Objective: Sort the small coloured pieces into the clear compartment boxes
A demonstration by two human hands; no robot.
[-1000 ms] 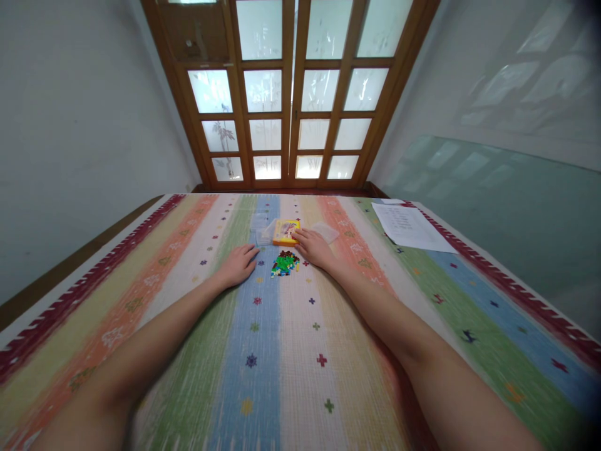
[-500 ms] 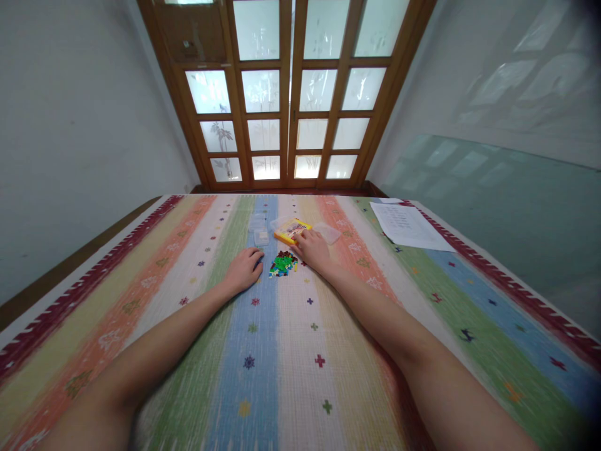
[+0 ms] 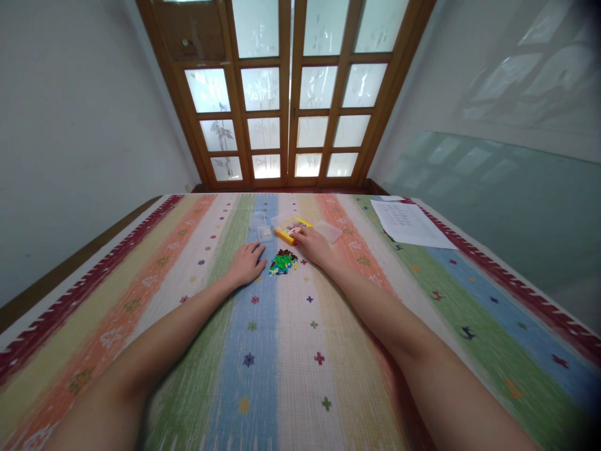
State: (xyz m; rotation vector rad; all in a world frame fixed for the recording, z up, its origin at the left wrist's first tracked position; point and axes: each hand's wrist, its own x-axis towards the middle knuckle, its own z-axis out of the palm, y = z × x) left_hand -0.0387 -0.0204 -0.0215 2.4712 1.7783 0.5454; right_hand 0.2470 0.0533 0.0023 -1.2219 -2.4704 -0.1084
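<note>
Both my arms stretch forward over a striped, many-coloured cloth (image 3: 282, 351). My left hand (image 3: 246, 263) lies flat on the cloth with fingers stretched out, just left of a small heap of green, blue and dark pieces (image 3: 282, 261). My right hand (image 3: 313, 244) rests to the right of the heap, its fingertips touching the near edge of a small yellow box (image 3: 291, 228). A small clear plastic container (image 3: 264, 233) stands left of the yellow box, and another clear plastic piece (image 3: 328, 231) lies to the box's right.
A white sheet of paper (image 3: 407, 223) lies at the far right of the cloth. Beyond the surface stands a wooden door with frosted glass panes (image 3: 286, 94). A white wall is on the left, a pale green wall on the right.
The yellow box has turned and slid a little left under my right fingers. My left hand has shifted slightly closer to the heap and flattened. The view has moved a little.
</note>
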